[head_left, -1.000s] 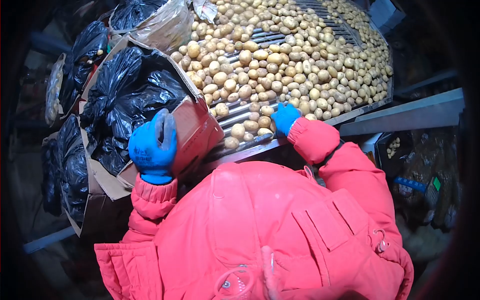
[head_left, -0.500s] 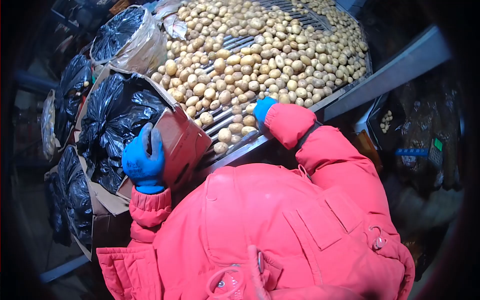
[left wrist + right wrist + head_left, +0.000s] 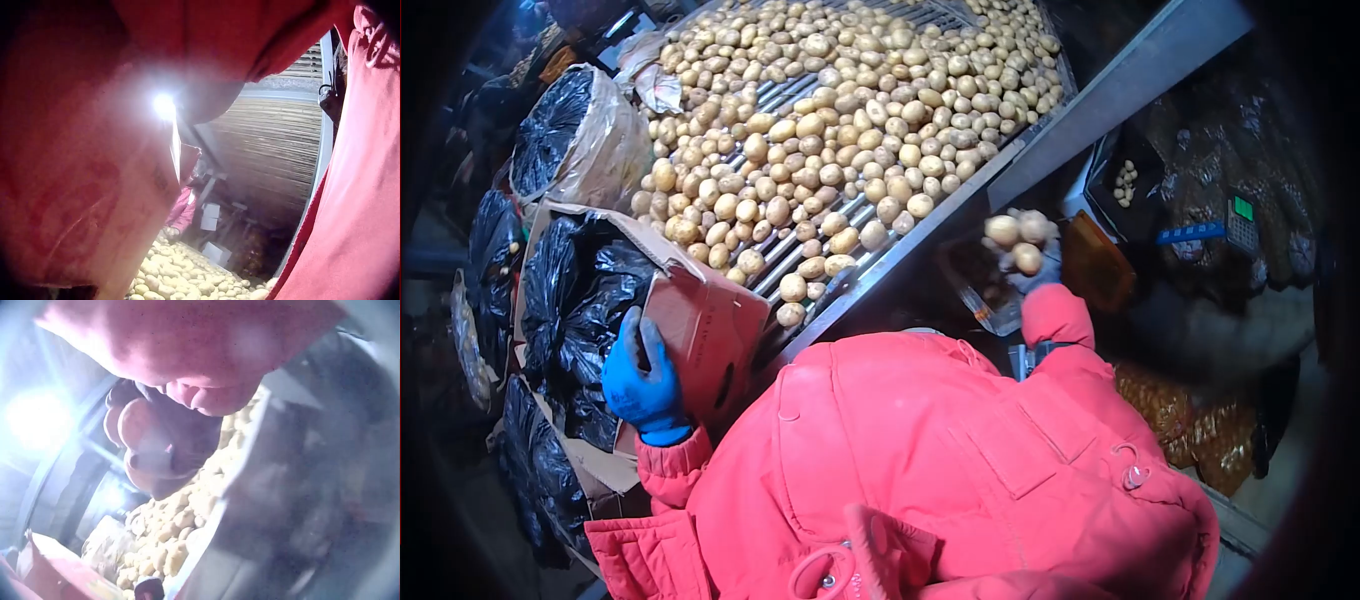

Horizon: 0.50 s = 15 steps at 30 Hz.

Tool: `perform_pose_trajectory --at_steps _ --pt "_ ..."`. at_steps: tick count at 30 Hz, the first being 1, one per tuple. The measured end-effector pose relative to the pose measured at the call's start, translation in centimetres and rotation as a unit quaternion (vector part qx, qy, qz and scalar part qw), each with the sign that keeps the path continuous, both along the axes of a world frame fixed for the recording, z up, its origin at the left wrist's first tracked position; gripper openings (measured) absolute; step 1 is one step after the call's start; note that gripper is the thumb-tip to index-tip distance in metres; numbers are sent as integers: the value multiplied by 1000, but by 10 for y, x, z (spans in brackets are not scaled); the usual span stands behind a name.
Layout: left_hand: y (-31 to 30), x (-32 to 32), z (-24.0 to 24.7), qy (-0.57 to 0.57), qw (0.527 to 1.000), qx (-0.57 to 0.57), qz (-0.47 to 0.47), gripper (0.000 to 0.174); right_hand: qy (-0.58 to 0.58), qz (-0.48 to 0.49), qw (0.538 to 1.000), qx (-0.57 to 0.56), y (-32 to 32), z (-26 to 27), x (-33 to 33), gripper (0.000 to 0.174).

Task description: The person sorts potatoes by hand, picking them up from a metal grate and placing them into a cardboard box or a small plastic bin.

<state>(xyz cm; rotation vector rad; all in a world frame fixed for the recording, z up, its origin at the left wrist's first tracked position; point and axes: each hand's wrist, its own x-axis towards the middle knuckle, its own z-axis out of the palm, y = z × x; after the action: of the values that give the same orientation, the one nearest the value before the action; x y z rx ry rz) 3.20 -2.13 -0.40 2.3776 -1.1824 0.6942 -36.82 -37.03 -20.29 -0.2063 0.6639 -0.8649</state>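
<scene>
My right hand [image 3: 1042, 268], in a glove with a grey palm, holds several potatoes [image 3: 1027, 258] off the table's front side. In the right wrist view the held potatoes [image 3: 139, 422] bunch against the dark glove. My left hand [image 3: 640, 385], in a blue glove, rests at the near rim of a red-sided cardboard box [image 3: 705, 325], with its thumb and fingers pointing upward. A black plastic bag [image 3: 585, 290] lines this box. Close up in the left wrist view is a reddish surface; the left hand is hidden there.
Many potatoes [image 3: 820, 130] cover a slatted sorting table [image 3: 775, 262] with a metal front edge [image 3: 880, 265]. A bag-lined sack [image 3: 600, 140] stands at the back left. On the right are a dark container holding a few potatoes [image 3: 1125, 180], a blue-and-green object [image 3: 1240, 215] and net-covered bags [image 3: 1190, 420].
The right hand has left the table's front edge and moved right, its palm now showing, with potatoes in it. The left hand has stayed at the box while the head view turned.
</scene>
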Motion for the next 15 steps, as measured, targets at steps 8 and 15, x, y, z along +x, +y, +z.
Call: perform_pose_trajectory --at_steps 8,15 --pt "3 2 -4 2 1000 3 6 20 126 -423 892 98 -81 -107 -189 50" --pt "-1 -3 2 -37 999 -5 -17 18 82 -72 992 66 -76 -127 -143 44"
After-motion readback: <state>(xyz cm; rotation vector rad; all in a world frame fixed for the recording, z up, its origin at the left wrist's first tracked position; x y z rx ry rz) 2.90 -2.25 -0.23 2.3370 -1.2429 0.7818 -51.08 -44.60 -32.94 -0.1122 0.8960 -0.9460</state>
